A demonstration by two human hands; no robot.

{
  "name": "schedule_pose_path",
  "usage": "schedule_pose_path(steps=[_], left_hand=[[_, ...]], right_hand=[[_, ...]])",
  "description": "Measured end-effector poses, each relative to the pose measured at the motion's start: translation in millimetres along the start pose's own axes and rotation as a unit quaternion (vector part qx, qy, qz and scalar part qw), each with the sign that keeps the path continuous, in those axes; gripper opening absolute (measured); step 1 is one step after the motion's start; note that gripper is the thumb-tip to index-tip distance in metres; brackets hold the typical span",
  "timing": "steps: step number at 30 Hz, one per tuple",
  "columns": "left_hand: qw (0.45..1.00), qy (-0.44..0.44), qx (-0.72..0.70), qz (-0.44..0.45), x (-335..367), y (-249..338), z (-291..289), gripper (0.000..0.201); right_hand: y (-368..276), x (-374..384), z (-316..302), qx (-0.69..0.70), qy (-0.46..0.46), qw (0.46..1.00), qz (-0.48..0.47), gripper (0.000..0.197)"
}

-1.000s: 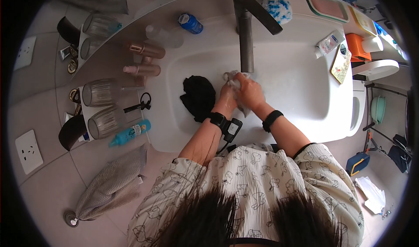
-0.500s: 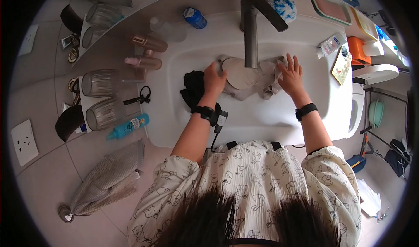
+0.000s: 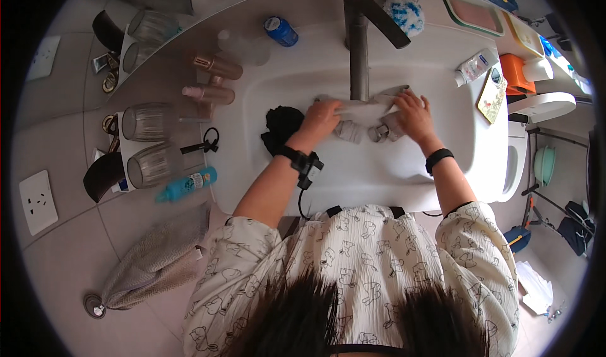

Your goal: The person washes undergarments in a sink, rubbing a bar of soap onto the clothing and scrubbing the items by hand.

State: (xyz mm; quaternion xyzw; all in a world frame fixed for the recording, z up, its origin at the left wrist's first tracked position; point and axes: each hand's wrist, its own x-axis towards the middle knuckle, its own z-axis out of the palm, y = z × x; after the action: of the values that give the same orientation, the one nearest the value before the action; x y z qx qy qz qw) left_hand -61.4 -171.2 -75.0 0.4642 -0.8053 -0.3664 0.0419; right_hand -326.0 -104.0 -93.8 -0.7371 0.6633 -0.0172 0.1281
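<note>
Left hand (image 3: 320, 118) and right hand (image 3: 414, 116) grip pale cloth (image 3: 364, 113), seemingly mid-job, black cloth (image 3: 281, 123) lying unheld at the sink's (image 3: 379, 180) nine o'clock.

"What's hidden along the near edge of the sink (image 3: 410, 164)?"
"Its middle; the patterned shirt (image 3: 366, 256) covers it."
"The black cloth (image 3: 281, 124), toward the left edge?"
"The wrist of the left hand (image 3: 320, 118) covers part of it."
"The pale cloth (image 3: 369, 112)?"
"Blurred; I can't tell where that hand's fingertips end."
"The blue container (image 3: 281, 32), far left corner?"
"Print too small to read."
</note>
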Motion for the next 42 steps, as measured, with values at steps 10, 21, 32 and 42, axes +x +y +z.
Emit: schedule_pose_path(steps=[10,21,32,42], left_hand=[[0.939,-0.103,-0.291,-0.15,-22.0,-8.4,-57.7,0.035],[0.969,0.004,0.246,0.01,-20.0,-5.6,34.0,0.072],[0.967,-0.117,0.224,-0.015,9.1,18.5,26.0,0.066],[0.976,0.172,0.051,0.125,-3.8,33.1,-24.1,0.065]], right_hand=[[29.8,8.2,-80.1,0.412,-0.229,0.882,0.022,0.031],[-106.4,-3.4,-3.6,-0.014,-0.214,0.975,0.057,0.077],[-72.5,17.7,43.9,-0.104,0.059,0.991,-0.051,0.044],[-81.5,16.5,-63.6,0.366,0.049,0.919,-0.135,0.038]])
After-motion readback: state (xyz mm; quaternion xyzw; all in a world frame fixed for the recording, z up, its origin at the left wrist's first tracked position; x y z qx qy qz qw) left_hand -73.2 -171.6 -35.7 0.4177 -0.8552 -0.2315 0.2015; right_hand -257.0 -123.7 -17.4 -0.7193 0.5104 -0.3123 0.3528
